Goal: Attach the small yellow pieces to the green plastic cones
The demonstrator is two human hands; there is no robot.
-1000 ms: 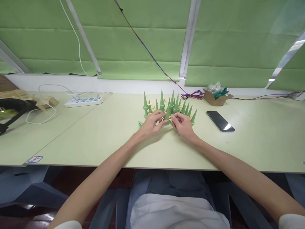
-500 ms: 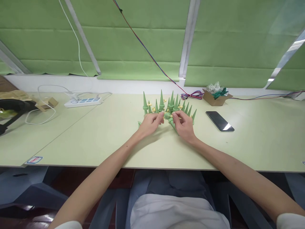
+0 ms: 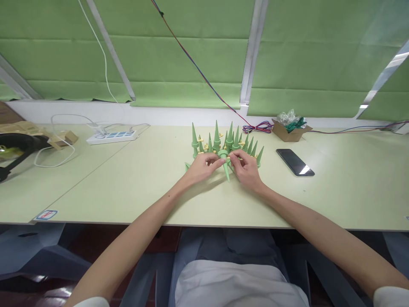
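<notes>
Between my hands, a green plastic spike piece [image 3: 225, 166] with a collar points down toward me. My left hand [image 3: 204, 167] is closed on it from the left, thumb against its side. My right hand [image 3: 246, 169] pinches at its right side, where a small yellow peg [image 3: 228, 156] shows at the fingertips; the fingers partly hide it. Just behind stands a cluster of upright green spikes [image 3: 216, 135], several with yellow pegs sticking out. Another green spike [image 3: 187, 166] lies left of the cluster, partly covered by my left hand.
To the right lie a black phone [image 3: 295, 162] and a small cardboard box [image 3: 289, 134] with plastic wrapping. Coiled red-blue wire [image 3: 258, 127] rests by the wall. A white power strip [image 3: 111, 137] and a black object [image 3: 22, 149] are at the left. The table's front edge [image 3: 204, 225] runs before me.
The green spike piece between my hands has turned: it showed its rounded end before, and now its point is aimed down toward me. Both hands have stayed nearly in place.
</notes>
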